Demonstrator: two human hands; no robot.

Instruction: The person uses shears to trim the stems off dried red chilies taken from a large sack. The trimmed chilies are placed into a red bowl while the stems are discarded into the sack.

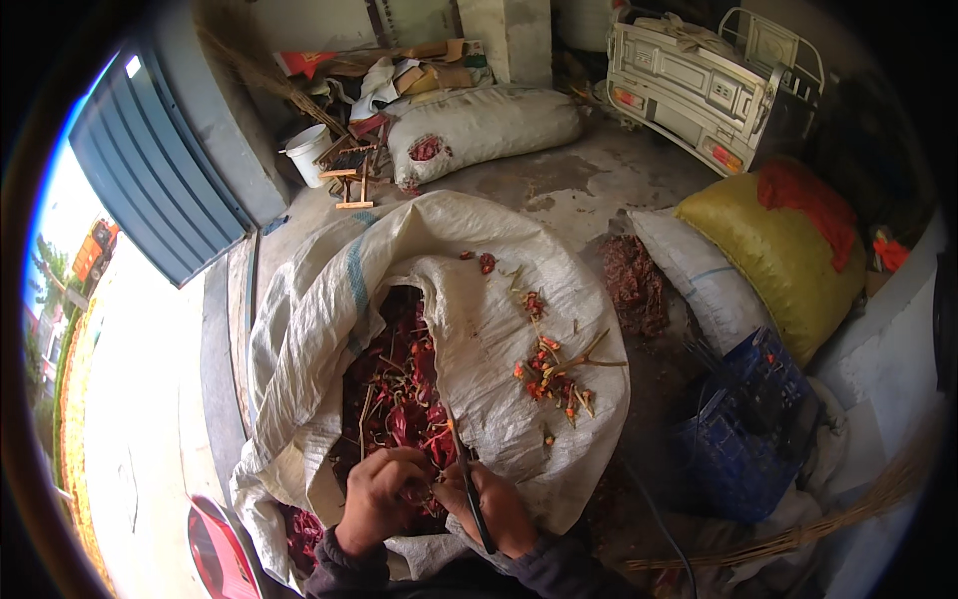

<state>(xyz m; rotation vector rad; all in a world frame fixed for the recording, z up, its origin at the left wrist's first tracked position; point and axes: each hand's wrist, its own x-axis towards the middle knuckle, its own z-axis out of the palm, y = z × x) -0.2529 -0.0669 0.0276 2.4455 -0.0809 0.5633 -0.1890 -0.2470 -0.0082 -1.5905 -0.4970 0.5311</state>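
Dried red chili peppers (400, 423) fill the opening of a large white woven sack (524, 419) in front of me. Over that opening, my left hand (385, 483) pinches a dark red pepper. Beside it, my right hand (490, 505) holds scissors (470, 487) by their dark handle, blades pointing away from me; its fingertips meet the same pepper. The blades' exact opening cannot be told. Stems and orange-red pepper bits (550, 374) lie on the sack's spread fabric to the right, with a forked twig (587, 361) among them.
At right stand a blue plastic crate (748, 449), a yellow sack (778, 247) and a white sack (707, 277). A full white sack (486, 127), a bucket (307, 153) and a small wooden stool (358, 180) are farther off. A red basin (224, 550) lies lower left; a cable (662, 524) crosses the floor.
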